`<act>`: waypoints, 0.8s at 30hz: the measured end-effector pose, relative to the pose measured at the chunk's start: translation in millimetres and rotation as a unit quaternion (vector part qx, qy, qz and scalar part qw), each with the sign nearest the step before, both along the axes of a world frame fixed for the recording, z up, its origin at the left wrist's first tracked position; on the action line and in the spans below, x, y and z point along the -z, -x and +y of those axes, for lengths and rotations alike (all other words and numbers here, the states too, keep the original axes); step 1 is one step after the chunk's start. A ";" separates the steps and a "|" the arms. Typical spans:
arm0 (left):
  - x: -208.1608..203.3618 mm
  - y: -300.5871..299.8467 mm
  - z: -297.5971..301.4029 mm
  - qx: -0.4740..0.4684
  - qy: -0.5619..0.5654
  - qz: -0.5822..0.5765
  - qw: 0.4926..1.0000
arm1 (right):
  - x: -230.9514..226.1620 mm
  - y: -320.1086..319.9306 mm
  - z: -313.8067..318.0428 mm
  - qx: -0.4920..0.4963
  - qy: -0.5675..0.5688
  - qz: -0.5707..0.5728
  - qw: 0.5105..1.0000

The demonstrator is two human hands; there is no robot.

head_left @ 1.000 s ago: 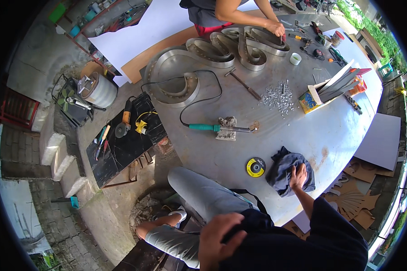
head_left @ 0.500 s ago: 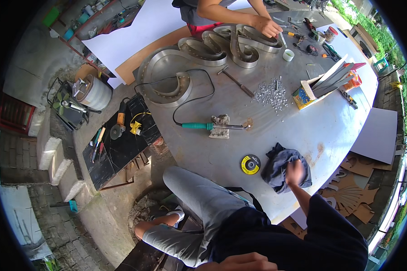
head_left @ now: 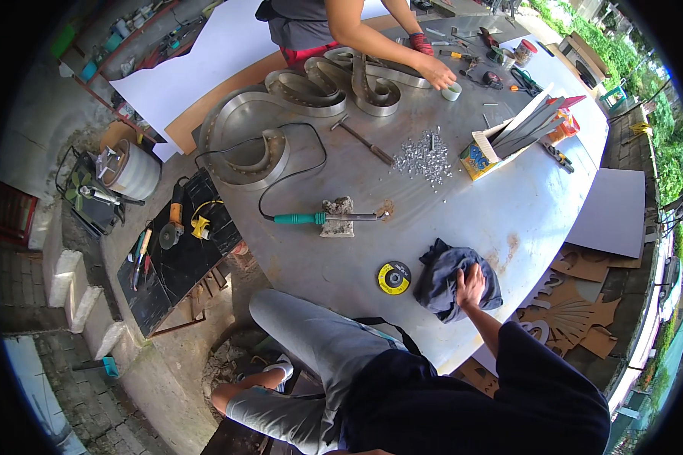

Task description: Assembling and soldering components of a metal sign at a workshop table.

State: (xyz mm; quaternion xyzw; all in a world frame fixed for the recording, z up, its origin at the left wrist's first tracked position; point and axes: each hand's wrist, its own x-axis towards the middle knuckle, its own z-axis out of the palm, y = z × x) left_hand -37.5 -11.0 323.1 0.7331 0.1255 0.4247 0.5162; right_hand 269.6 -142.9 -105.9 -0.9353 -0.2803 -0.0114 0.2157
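On the metal table, my right hand (head_left: 472,285) rests on a crumpled dark cloth (head_left: 442,282), fingers stretched and a little apart. A yellow-and-black grinding disc (head_left: 394,278) lies just left of the cloth. Only a sliver of skin at the bottom edge may be my left hand; its fingers are hidden. Farther off, a green-handled soldering iron (head_left: 300,218) is propped on a rough block (head_left: 338,218). Across the table, a co-worker's bare hand (head_left: 437,74) reaches to a small pale round container (head_left: 451,92); their other hand (head_left: 421,44) wears a red glove.
Curved metal letter shapes (head_left: 259,102) stand at the far left of the table (head_left: 311,262). A hammer (head_left: 364,141), a scatter of small shiny pieces (head_left: 425,157) and a box of metal strips (head_left: 484,158) lie mid-table. An angle grinder (head_left: 173,220) sits on a low black bench.
The whole view has shifted, moving things leftward. My right hand, blurred before, is now sharp on the cloth. My left hand has mostly slipped below the edge. The co-worker's hand moved to the container.
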 end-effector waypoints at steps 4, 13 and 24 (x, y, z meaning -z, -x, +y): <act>5.7 17.6 -2.5 0.001 0.025 -0.007 1.000 | -1.5 -3.9 -2.5 0.004 0.000 0.003 1.000; 85.1 164.8 54.8 -0.334 0.058 0.208 0.917 | -1.5 1.1 -3.4 -0.005 -0.001 0.013 1.000; 337.3 409.0 110.7 -0.340 0.251 0.523 0.741 | -2.4 2.1 1.5 -0.003 -0.004 -0.008 1.000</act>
